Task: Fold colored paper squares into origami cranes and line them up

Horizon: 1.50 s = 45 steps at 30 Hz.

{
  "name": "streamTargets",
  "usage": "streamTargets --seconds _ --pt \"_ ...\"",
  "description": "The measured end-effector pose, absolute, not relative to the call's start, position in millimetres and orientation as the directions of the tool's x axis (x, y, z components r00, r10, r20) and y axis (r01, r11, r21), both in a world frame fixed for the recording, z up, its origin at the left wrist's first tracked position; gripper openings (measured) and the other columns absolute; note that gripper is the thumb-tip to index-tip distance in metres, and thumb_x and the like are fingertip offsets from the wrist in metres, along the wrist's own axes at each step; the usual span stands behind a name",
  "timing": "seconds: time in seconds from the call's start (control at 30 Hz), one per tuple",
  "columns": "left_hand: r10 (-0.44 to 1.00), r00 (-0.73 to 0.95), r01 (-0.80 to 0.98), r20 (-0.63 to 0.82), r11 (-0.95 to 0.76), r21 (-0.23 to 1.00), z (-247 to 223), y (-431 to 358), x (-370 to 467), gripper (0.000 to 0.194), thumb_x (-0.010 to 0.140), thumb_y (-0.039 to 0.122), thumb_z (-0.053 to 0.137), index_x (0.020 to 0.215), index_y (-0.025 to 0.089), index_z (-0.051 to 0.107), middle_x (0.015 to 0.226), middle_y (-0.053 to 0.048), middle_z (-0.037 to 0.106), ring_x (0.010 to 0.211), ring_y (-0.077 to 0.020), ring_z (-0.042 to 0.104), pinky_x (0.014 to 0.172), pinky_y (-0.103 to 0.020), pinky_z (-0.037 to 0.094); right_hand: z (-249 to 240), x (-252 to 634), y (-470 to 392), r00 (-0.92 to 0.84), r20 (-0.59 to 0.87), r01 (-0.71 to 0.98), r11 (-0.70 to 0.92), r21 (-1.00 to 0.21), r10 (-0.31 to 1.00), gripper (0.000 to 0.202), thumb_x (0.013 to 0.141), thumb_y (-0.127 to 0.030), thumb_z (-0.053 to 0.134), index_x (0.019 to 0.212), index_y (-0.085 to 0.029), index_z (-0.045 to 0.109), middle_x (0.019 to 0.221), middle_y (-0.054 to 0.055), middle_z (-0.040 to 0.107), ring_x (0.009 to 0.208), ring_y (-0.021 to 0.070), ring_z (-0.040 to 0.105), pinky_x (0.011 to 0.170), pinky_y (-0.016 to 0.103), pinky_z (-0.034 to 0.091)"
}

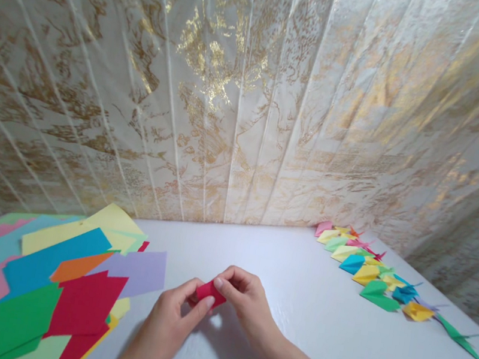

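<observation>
Both hands meet over the white table around a small folded piece of red paper. My left hand pinches its lower left side, with the thumb lying on the front. From the upper right, my right hand grips the same paper between thumb and fingers. The fingers cover much of the paper, so its exact folded shape is partly hidden. It is held slightly above the tabletop, with a shadow below.
Coloured paper sheets lie overlapping on the left of the table. Several folded paper figures stand in rows along the right side, with a green one nearest the edge. A gold-patterned curtain hangs behind.
</observation>
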State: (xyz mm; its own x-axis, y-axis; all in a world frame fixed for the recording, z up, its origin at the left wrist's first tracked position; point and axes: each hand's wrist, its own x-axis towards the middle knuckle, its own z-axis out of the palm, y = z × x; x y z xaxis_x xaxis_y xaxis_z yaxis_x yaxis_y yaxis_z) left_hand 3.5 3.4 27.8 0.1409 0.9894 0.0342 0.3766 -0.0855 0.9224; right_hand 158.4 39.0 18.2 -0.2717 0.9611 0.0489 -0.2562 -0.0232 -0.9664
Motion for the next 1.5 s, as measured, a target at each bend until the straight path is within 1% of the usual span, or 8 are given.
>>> streamTargets --seconds 0.27,0.53,0.73,0.83,1.0,1.13,1.3,1.5 --pt "0.989 0.143 0.343 -0.046 -0.006 0.939 26 7 5 0.037 0.086 0.051 0.051 0.069 0.019 0.06 0.062 -0.001 0.064 0.057 -0.0175 0.056 0.056 -0.026 0.04 14 157 36 -0.27 0.097 -0.206 0.041 -0.978 0.958 0.037 0.076 -0.05 0.076 0.071 -0.016 0.066 0.065 0.003 0.065 0.06 0.0145 0.053 0.064 0.03 0.041" --pt "0.969 0.231 0.455 -0.087 -0.028 0.89 24 -5 5 0.025 0.089 0.034 0.048 0.069 0.021 0.057 0.057 0.003 0.06 0.056 -0.0159 0.056 0.057 -0.026 0.039 22 179 60 -0.206 0.063 -0.028 0.058 -0.998 0.977 0.039 0.08 -0.055 0.066 0.076 -0.017 0.065 0.061 -0.002 0.057 0.056 0.0113 0.048 0.057 0.024 0.04" --pt "0.798 0.426 0.63 0.426 -0.6 0.494 23 -4 -1 0.024 0.095 0.013 0.042 0.095 0.022 0.064 0.095 -0.004 0.069 0.088 -0.0213 0.062 0.079 -0.034 0.046 16 190 72 -0.315 -0.019 0.182 0.041 -0.983 0.949 0.018 0.079 -0.03 0.07 0.091 -0.016 0.065 0.05 -0.008 0.05 0.043 0.009 0.04 0.045 0.02 0.03" --pt "0.674 0.557 0.613 0.485 -0.728 0.308 23 3 -5 0.04 0.091 0.003 0.045 0.122 0.023 0.061 0.121 -0.007 0.067 0.11 -0.0229 0.06 0.094 -0.039 0.046 18 183 65 -0.373 0.027 0.48 0.218 -0.85 0.927 0.017 0.087 -0.015 0.057 0.103 -0.018 0.062 0.052 -0.008 0.051 0.049 0.0102 0.045 0.052 0.019 0.032" --pt "0.661 0.668 0.617 0.34 -0.749 0.243 23 3 -8 0.048 0.086 -0.001 0.047 0.124 0.023 0.063 0.128 -0.006 0.067 0.116 -0.0229 0.06 0.098 -0.04 0.049 23 180 60 -0.406 0.003 0.789 0.353 -0.503 0.914 0.031 0.088 -0.01 0.051 0.115 -0.018 0.062 0.068 0.002 0.066 0.064 0.0164 0.058 0.059 0.023 0.033" --pt "0.683 0.695 0.658 0.227 -0.73 0.184 26 0 -5 0.053 0.08 -0.001 0.049 0.127 0.02 0.06 0.134 -0.008 0.064 0.12 -0.0272 0.058 0.1 -0.046 0.048 26 199 68 -0.481 -0.025 0.742 0.392 -0.544 0.877 0.031 0.086 -0.008 0.052 0.111 -0.021 0.064 0.067 -0.001 0.064 0.062 0.0145 0.057 0.059 0.021 0.036" --pt "0.676 0.722 0.667 0.144 -0.736 0.116 24 1 -5 0.057 0.081 -0.001 0.05 0.133 0.022 0.056 0.138 -0.011 0.061 0.123 -0.0298 0.057 0.1 -0.047 0.048 31 231 73 -0.749 0.116 0.355 0.543 -0.761 0.653 0.035 0.079 0.0 0.054 0.1 -0.02 0.073 0.098 0.004 0.065 0.089 0.0155 0.063 0.081 0.024 0.047" --pt "0.659 0.738 0.656 0.145 -0.751 0.076 15 3 -9 0.061 0.082 -0.002 0.048 0.136 0.025 0.052 0.139 -0.011 0.059 0.123 -0.0297 0.055 0.099 -0.047 0.048 25 234 72 -0.741 0.134 0.261 0.467 -0.845 0.658 0.012 0.089 -0.029 0.068 0.091 -0.022 0.078 0.099 0.004 0.063 0.092 0.0175 0.063 0.087 0.028 0.047"
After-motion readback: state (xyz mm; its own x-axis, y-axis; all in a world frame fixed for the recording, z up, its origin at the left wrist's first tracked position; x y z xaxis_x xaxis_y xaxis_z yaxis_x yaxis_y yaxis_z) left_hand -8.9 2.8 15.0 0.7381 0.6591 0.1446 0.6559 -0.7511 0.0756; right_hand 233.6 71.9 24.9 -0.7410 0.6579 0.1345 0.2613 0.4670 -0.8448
